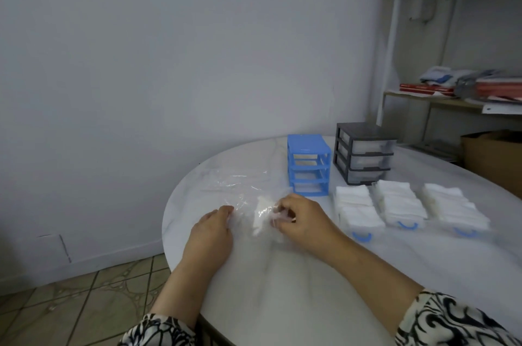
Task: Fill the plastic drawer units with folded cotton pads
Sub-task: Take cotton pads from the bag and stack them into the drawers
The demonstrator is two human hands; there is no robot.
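A clear plastic bag (243,190) lies crumpled on the white round table (282,275), with white cotton pads (261,215) inside it. My left hand (211,232) pinches the bag's near left edge. My right hand (299,218) pinches the bag on its right side, close to the pads. Behind them a blue drawer frame (308,164) stands with its slots bare. Right of it is a dark grey drawer unit (363,153) with three drawers in place. Three clear drawers (402,207) with blue handles sit in a row, heaped with folded white pads.
A metal shelf rack (452,91) with books and cloth stands at the right behind the table. A cardboard box (491,156) sits beside it. The wall is close behind the table and tiled floor (84,303) lies to the left.
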